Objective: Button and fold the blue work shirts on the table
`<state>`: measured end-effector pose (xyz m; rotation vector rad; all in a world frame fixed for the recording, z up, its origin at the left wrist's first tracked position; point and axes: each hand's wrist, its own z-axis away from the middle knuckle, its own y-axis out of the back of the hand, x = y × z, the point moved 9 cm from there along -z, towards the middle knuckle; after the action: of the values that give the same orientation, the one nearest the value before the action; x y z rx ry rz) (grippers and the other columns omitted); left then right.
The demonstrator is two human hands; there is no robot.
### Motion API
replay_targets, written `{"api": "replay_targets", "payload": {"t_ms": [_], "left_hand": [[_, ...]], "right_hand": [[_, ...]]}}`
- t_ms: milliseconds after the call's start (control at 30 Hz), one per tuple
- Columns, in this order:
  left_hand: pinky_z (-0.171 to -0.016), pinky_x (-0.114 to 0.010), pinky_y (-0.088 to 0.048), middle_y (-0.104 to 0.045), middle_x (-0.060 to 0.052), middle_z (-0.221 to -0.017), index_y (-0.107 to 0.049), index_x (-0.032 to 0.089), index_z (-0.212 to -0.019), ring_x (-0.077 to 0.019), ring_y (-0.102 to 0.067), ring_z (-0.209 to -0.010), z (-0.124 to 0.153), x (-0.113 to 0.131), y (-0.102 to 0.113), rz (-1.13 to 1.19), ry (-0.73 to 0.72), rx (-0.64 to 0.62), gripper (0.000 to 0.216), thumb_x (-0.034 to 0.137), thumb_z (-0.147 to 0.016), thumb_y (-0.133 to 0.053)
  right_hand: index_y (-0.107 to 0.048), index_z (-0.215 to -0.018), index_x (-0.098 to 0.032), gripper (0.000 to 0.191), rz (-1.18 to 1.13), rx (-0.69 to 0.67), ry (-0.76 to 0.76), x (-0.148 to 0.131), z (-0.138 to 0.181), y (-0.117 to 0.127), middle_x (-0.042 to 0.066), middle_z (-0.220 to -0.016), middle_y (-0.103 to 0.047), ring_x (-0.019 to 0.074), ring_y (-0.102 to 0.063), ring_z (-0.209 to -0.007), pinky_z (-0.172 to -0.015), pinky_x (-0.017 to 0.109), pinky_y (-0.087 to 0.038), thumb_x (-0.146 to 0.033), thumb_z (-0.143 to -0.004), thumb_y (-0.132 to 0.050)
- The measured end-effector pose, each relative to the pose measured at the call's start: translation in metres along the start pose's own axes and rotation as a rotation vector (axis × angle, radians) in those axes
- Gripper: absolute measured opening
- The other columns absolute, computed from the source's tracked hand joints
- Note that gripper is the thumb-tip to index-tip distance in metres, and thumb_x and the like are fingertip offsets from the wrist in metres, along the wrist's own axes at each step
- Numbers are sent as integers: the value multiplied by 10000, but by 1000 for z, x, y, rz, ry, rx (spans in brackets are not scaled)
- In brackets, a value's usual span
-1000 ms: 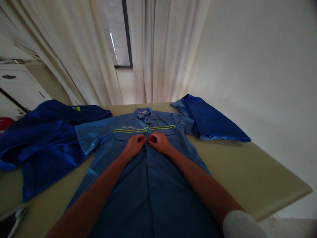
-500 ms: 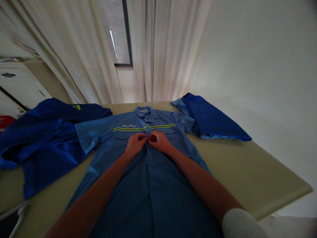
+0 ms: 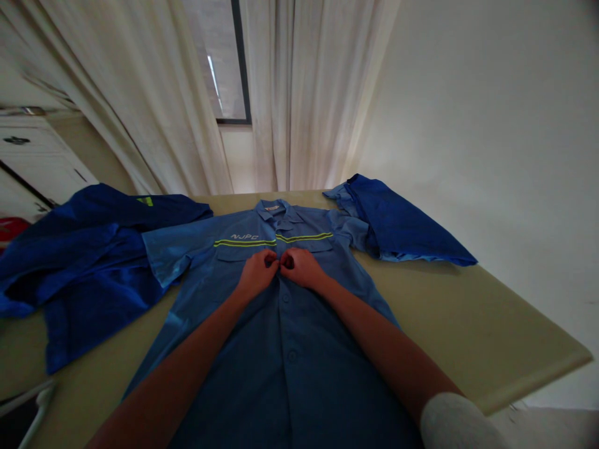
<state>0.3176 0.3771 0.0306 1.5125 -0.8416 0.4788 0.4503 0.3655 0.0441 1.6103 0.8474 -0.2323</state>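
A blue short-sleeved work shirt (image 3: 243, 368) lies face up on the table, collar pointing away from me. It has yellow-green stripes across the chest and "NJPC" lettering on the left side. My left hand (image 3: 259, 272) pinches the front placket just below the stripes. Close against it, my right hand (image 3: 302, 267) pinches the same edge, thumb and fingertips together. Whatever lies between the fingertips is hidden. Lower on the placket, a button (image 3: 292, 355) shows, with another one (image 3: 286, 299) nearer my hands.
A crumpled dark blue garment (image 3: 93, 249) lies on the left of the table (image 3: 449, 318). Another folded blue garment (image 3: 402, 221) lies at the back right, touching the shirt's sleeve. Curtains (image 3: 318, 93) hang behind, with a white cabinet (image 3: 37, 149) at the far left.
Both hands stay at the placket, with only a slight shift of the fingers. The shirt and the other garments lie as before.
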Motion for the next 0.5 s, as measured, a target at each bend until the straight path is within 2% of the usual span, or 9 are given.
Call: {"api": "replay_targets", "payload": {"t_ms": [167,367,500], "left_hand": [[-850,-330,-537,-793,-71,-1004,-725,199,-979,-241,-741,-937,0,-1,1,-5,28,13,147,210,-845,-665],[-860,-361,-507,-780,-67,-1026,-629,220,-1129,-257,-719,-989,4,-3,2,-37,37,108,267,207,-864,-661],[-839,-348,-497,-759,-48,-1020,-618,229,-1070,-244,-695,-959,6,2,3,-136,-4,117,213,173,-866,-635]], "right_hand": [[-724,-867,-183,63,29,-24,-36,1,1,-1,28,-817,-705,160,-614,-723,-643,248,-388,-208,-825,-763],[-720,-897,-190,72,3,-21,-32,5,0,-4,14,-814,-701,164,-624,-736,-648,245,-386,-212,-837,-752],[-717,-905,-194,91,-32,-46,-12,6,-1,-7,1,-796,-697,157,-621,-716,-639,239,-385,-165,-823,-744]]}}
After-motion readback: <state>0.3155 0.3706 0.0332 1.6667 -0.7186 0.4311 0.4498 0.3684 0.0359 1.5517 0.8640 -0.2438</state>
